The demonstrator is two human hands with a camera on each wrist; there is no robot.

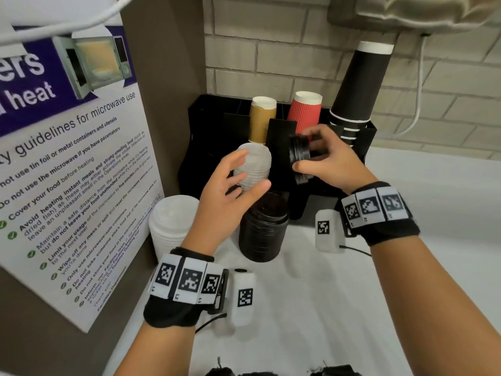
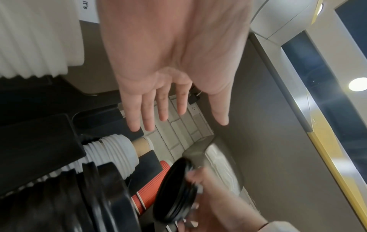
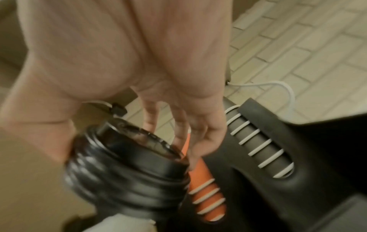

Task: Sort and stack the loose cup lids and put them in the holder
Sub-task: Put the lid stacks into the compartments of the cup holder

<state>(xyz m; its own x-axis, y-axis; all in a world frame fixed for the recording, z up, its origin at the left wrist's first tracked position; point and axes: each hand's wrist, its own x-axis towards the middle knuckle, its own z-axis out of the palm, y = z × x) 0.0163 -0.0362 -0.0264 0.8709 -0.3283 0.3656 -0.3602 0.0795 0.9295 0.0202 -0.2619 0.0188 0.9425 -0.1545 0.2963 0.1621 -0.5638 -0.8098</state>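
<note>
My right hand point(image 1: 302, 149) grips a short stack of black lids point(image 1: 298, 157) on its side, at the front of the black holder point(image 1: 200, 126), just before the red cup point(image 1: 305, 112). In the right wrist view thumb and fingers curl round the black lids point(image 3: 127, 169). My left hand point(image 1: 252, 170) hovers open, fingers spread, in front of the white lids point(image 1: 259, 158) lying in the holder's left slot, and holds nothing. A tall stack of black lids point(image 1: 261, 229) and a stack of white lids point(image 1: 173, 223) stand on the counter.
A brown cup point(image 1: 262, 119) and a tall stack of black cups point(image 1: 357, 85) stand in the holder against the brick wall point(image 1: 271, 58). A microwave notice point(image 1: 67, 158) leans at the left. The white counter point(image 1: 433, 199) extends to the right.
</note>
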